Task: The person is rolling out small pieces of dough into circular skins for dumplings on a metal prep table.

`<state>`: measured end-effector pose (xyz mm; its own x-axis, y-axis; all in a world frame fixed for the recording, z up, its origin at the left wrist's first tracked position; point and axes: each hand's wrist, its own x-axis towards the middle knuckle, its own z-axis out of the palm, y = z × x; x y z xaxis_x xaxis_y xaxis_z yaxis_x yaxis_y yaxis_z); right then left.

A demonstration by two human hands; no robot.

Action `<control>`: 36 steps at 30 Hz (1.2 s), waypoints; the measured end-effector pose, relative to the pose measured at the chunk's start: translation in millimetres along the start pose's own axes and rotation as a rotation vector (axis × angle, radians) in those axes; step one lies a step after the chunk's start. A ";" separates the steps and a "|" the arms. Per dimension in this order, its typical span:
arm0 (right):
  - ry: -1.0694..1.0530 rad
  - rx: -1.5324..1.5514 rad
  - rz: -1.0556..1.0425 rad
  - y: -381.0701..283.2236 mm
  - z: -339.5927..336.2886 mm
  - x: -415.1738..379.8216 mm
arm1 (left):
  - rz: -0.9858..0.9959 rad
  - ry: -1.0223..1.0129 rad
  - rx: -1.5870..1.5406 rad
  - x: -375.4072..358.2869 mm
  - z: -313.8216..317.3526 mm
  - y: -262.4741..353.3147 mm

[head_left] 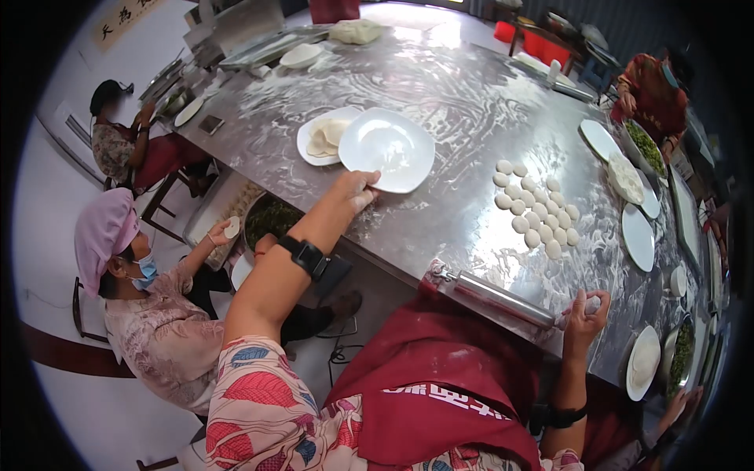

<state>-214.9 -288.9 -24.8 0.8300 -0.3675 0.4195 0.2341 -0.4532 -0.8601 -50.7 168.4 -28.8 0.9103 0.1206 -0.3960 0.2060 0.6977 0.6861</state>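
Observation:
My left hand (357,188) reaches forward and grips the near rim of a white plate (389,149), with the fingers partly hidden under it. That plate looks bare and overlaps another white plate (307,154) bearing a small pile of round dough wrappers (327,137). At the table's near edge, my right hand (585,314) is closed around the right handle of a metal rolling pin (503,298). Several flattened balls of dough (537,216) sit in a cluster on the floured steel table (463,212), beyond the rolling pin.
On the left, a seated person in a pink cap (106,231) holds a dough wrapper (232,228) beside a bowl of green filling (267,224). White plates (638,238) and another filling bowl (644,147) line the right side, near a person in red (656,90). Another person sits far left.

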 end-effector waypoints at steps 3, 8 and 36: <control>-0.007 0.035 0.017 -11.7 1.0 -1.3 | -0.046 -0.018 0.055 -25.6 14.8 -13.4; -0.006 -0.022 -0.034 -17.3 -3.5 -4.1 | -0.150 -0.143 0.351 -58.6 25.8 -23.0; -0.006 0.023 -0.134 -3.6 -16.6 -23.0 | 0.812 -1.252 1.984 -75.6 209.0 -169.8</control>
<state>-243.3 -292.2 -26.6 0.7935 -0.3004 0.5292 0.3544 -0.4789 -0.8031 -79.4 -106.8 12.3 0.4930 -0.8697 -0.0231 -0.8386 -0.4821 0.2536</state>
